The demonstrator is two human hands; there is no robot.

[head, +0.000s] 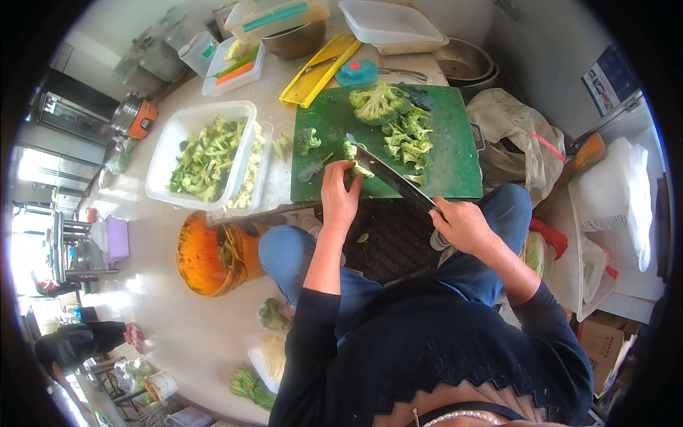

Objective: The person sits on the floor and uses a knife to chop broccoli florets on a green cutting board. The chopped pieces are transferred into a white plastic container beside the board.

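My right hand (pixel 460 223) is closed round the handle of a cleaver-like kitchen knife (pixel 395 180), whose blade points up and left over the green cutting board (pixel 453 139). At the blade's tip, my left hand (pixel 341 192) holds a broccoli piece (pixel 358 169) against the board, its fingertips close to the blade. A large broccoli head (pixel 379 104) lies at the board's back, with cut florets (pixel 408 139) below it. One floret (pixel 308 141) and a loose leaf (pixel 312 171) lie at the left. Left of the board, a clear plastic tub (pixel 155 181) holds many cut broccoli pieces (pixel 205 160).
Behind the board are a yellow slicer (pixel 320 69), a teal-handled tool (pixel 356 73) and plastic tubs (pixel 395 24). An orange bucket (pixel 200 261) stands below the table's left edge. Plastic bags (pixel 512 128) lie at the right. Another person (pixel 80 341) is at the far lower left.
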